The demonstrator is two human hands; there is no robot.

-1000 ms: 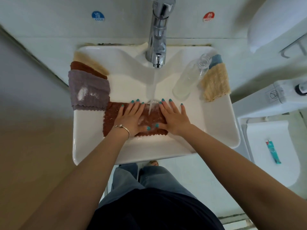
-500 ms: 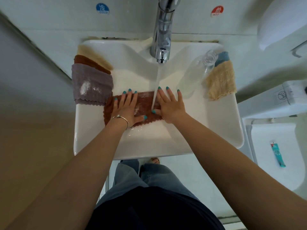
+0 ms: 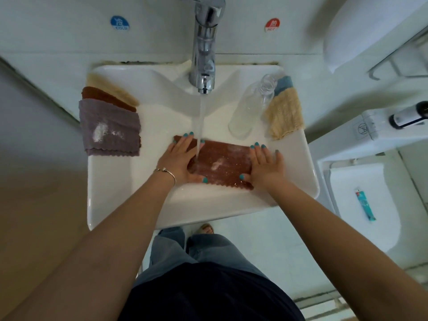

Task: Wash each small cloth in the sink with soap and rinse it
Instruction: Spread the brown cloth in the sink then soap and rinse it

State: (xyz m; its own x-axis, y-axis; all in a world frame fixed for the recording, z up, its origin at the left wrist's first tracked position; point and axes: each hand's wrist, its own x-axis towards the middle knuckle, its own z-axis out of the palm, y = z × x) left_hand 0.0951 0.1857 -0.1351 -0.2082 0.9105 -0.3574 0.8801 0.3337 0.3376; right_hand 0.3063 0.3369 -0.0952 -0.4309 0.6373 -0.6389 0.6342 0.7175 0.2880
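Observation:
A brown cloth [image 3: 222, 162] lies spread flat in the white sink [image 3: 129, 200], with white soap specks on it. My left hand [image 3: 179, 158] presses flat on its left end and my right hand [image 3: 265, 163] presses flat on its right end, fingers apart. Water runs from the chrome tap [image 3: 205, 54] and lands on the cloth beside my left hand. A purple cloth [image 3: 108, 128] with white powder on it hangs over the sink's left rim, on top of a brown cloth [image 3: 104, 96] and a beige cloth [image 3: 108, 85].
A clear plastic bottle [image 3: 251, 107] lies tilted in the sink at the right. A beige cloth [image 3: 284, 115] and a blue cloth [image 3: 283, 83] rest on the right rim. A white toilet tank stands to the right, with a teal tube [image 3: 366, 205] on it.
The brown cloth has shifted right under the water. My hands have moved apart, from side by side at its middle to its two ends.

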